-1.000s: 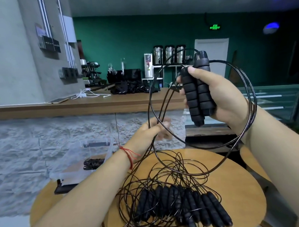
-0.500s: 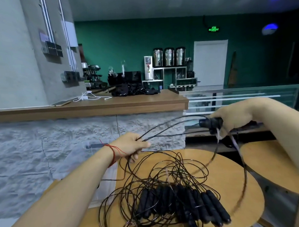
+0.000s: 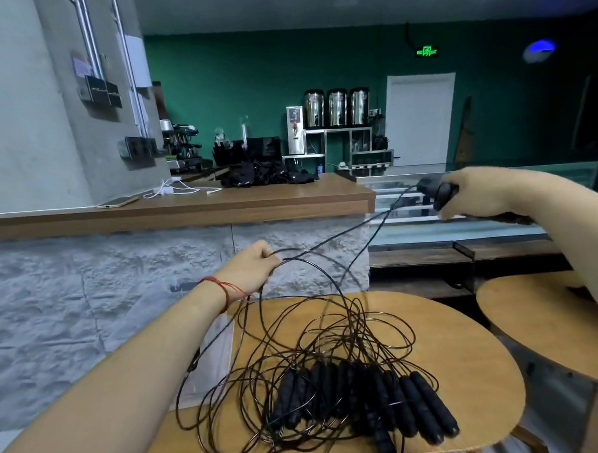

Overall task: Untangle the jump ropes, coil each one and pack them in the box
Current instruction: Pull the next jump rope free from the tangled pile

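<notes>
Head view showed the right hand point(image 3: 481, 194) out to the side, its fingers point(image 3: 469, 184) wrapped round a pair of black handles point(image 3: 442, 194). The left hand point(image 3: 255, 267), nearer the middle, pinched the thin black cord point(image 3: 352, 228) between curled fingers and thumb. The cord ran tight between the two hands and dropped into the tangle point(image 3: 330, 348) of jump ropes lying on the round wooden surface point(image 3: 475, 362). The other handles point(image 3: 394, 403) lay side by side toward the near edge of that surface, with loops sprawled out to its left. The likeliest trouble, as I judged it, was that a harder pull would cinch the crossed loops into a knot instead of freeing the strand. It might equally drag the whole heap, so that the handles by the edge slid off to the floor. A loop might also snag on one handle and lift it. The clear box point(image 3: 221, 353) showed only faintly behind the left forearm, so a swept cord could nudge it too. As for writing, the green exit sign point(image 3: 426, 52) glowed on the far wall, but its characters were too small to read, and the papers point(image 3: 81, 66) on the grey wall were blurred.
</notes>
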